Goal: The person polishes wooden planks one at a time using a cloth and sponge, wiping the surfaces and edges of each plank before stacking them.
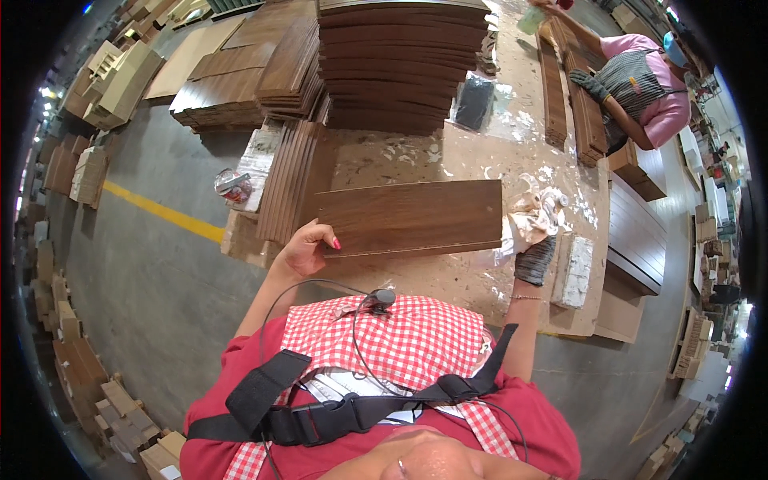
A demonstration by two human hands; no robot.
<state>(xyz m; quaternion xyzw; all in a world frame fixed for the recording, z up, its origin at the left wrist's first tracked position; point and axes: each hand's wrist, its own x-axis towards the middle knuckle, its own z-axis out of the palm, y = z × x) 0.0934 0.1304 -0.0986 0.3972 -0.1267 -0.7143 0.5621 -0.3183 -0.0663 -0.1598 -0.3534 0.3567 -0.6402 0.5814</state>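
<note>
A long dark-brown wooden board [412, 218] lies crosswise in front of me above the worktable. My left hand [304, 250] is bare and closed on the board's near left corner, thumb on top. On my right hand [534, 260] is a dark striped glove, and its fingers are around a crumpled, stained white rag [534, 214]. The rag is at the board's right end; folds of cloth hide the fingertips.
Beside the board on the left stands a row of brown boards [288, 180]. A tall stack of boards [392, 72] rises behind. A white-smeared block [573, 272] sits at right, a tin can [232, 186] at left. A co-worker [640, 88] handles boards at far right.
</note>
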